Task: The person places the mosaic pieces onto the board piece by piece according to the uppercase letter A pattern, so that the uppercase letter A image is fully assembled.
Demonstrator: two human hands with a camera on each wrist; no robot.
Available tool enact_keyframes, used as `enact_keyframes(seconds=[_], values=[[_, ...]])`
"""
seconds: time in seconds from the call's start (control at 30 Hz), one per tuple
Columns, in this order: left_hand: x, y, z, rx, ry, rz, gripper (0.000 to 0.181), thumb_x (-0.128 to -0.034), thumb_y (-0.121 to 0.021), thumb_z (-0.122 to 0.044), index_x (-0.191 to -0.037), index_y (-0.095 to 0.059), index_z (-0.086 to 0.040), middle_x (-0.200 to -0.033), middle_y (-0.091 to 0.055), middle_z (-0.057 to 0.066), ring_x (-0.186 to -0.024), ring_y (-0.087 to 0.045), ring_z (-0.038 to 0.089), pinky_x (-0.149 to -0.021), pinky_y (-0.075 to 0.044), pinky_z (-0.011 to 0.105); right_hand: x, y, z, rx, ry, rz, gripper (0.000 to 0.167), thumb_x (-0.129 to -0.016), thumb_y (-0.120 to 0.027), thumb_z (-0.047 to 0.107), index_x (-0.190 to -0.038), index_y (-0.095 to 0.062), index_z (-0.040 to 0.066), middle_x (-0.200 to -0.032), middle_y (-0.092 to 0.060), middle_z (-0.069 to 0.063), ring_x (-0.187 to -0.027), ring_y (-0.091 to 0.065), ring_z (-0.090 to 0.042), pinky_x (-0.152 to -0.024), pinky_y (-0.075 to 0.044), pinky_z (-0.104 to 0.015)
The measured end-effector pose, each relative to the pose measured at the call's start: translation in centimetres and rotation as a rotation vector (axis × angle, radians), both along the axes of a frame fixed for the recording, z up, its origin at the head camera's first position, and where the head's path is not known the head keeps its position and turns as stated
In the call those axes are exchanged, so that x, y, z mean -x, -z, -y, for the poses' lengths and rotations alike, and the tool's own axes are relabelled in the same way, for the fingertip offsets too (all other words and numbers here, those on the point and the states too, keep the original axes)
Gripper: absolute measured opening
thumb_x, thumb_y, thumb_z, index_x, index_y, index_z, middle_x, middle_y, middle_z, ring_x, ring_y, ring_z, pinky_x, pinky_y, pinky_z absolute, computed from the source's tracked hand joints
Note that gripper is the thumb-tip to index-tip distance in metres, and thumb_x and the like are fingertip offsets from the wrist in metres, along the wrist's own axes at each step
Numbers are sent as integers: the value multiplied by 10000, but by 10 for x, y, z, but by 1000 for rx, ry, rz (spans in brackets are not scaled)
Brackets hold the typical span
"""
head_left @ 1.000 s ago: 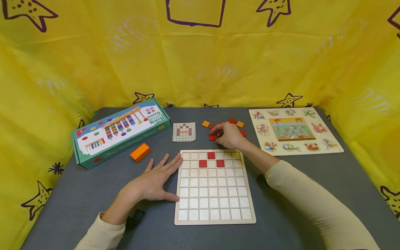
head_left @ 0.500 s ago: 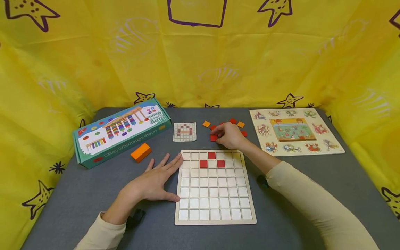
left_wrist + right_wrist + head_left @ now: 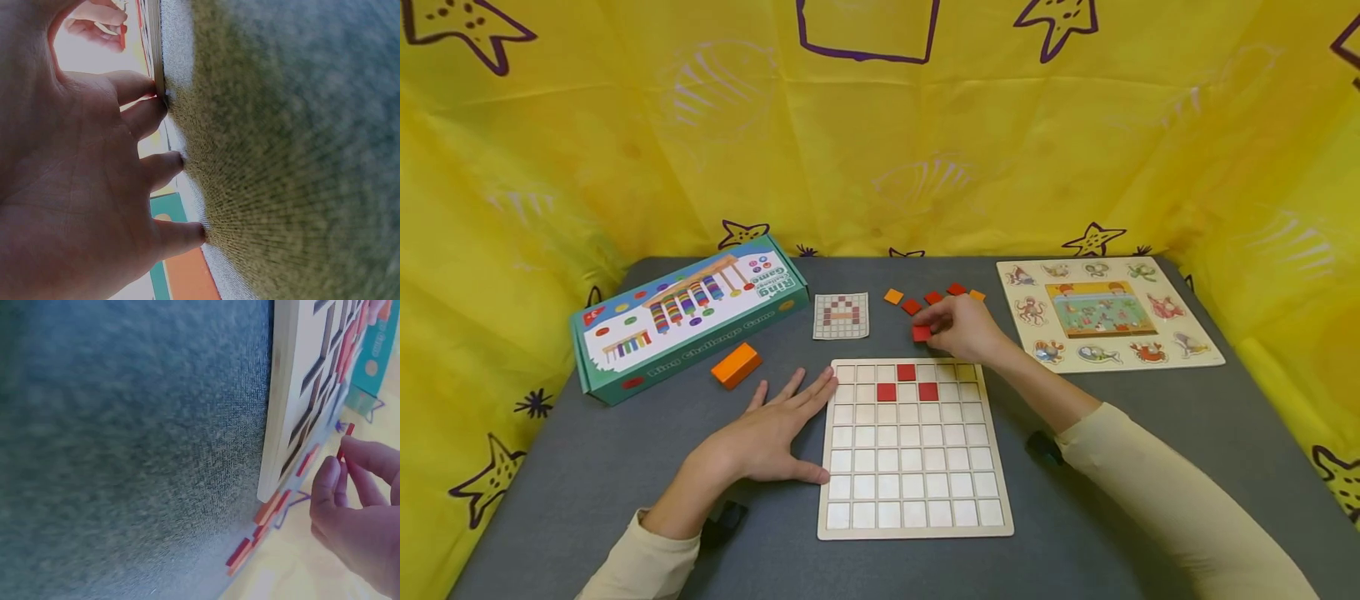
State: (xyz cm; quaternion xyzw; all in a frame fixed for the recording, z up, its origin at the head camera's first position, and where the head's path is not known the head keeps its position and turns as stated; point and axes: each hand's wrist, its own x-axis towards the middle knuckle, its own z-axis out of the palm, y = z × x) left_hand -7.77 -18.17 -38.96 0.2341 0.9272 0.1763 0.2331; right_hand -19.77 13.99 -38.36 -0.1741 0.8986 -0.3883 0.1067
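Note:
The right hand (image 3: 967, 330) pinches a red tile (image 3: 921, 333) between thumb and fingers, just beyond the top edge of the wooden grid board (image 3: 1008, 467); in the right wrist view the pinched tile (image 3: 346, 442) is seen edge-on. Three red tiles sit in the board, one in the top row and two in the second (image 3: 886, 392). With fingers spread, the left hand (image 3: 767, 437) touches the board's left edge. In the left wrist view its fingertips rest on the table, beside the board's edge. Loose red tiles (image 3: 912, 307) and orange tiles (image 3: 893, 297) lie behind the board.
A small pattern card (image 3: 841, 317) lies behind the board. To the left are an orange block (image 3: 737, 366) and a green Ring Challenge Game box (image 3: 692, 317). A sea-animal puzzle board (image 3: 1105, 357) lies at the back right. Yellow cloth hangs around the table.
The right hand has lifted a red tile from the loose group and shifted slightly right and toward the person. The left hand stays at the board's edge.

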Motion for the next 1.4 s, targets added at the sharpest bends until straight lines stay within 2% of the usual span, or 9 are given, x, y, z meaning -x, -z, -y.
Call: enact_keyframes(seconds=[0.23, 0.43, 0.53, 0.7, 0.83, 1.4], values=[[0, 0, 1, -2, -2, -2, 1235, -780, -839, -630, -1694, -118, -219, -1774, -23, -25, -1623, -8, 414, -1175, 36, 797, -14, 0, -9, 23, -17, 21, 322, -846, -757, -45, -1134, -808, 89, -1031, -745, -83, -905, -687, -214, -775, -565, -335], [1, 3, 1, 1, -1, 2, 1240, -774, -844, -627, -1694, -113, -229, -1772, -14, -37, -1625, 3, 402, -1179, 40, 792, -25, 3, -16, 26, -57, -14, 322, -839, -736, -61, -1120, -810, 80, -973, -778, -62, -835, -700, -182, -760, -567, -329], [0, 3, 2, 1, -2, 1, 1240, -774, -844, -628, -1694, -114, -231, -1772, -15, -36, -1625, 2, 401, -1180, 39, 791, -31, 3, -19, 25, -52, -5, 322, -833, -738, -53, -1111, -811, 93, -954, -766, -50, -804, -687, -163, -742, -557, -321], [0, 3, 2, -7, -3, -4, 1237, -776, -843, -628, -1694, -114, -235, -1773, -13, -37, -1626, 1, 397, -1184, 39, 785, -42, 1, -23, 41, -52, 9, 288, -819, -842, 14, -1097, -808, 86, -952, -755, -59, -796, -699, -140, -754, -574, -276], [0, 3, 2, -2, -2, -6, 1238, -774, -842, -632, -1694, -113, -237, -1772, -12, -39, -1626, 1, 394, -1184, 40, 784, -51, 0, -27, 56, -37, 51, 286, -819, -827, -4, -1093, -805, 76, -941, -744, -67, -813, -694, -153, -735, -572, -249], [1, 2, 1, 8, -1, -2, 1244, -773, -839, -637, -1694, -113, -224, -1773, -19, -28, -1624, -6, 407, -1183, 34, 787, -80, 5, -40, -1, -49, 68, 307, -781, -819, -16, -1062, -803, 105, -895, -718, -24, -783, -619, -141, -692, -532, -240]])
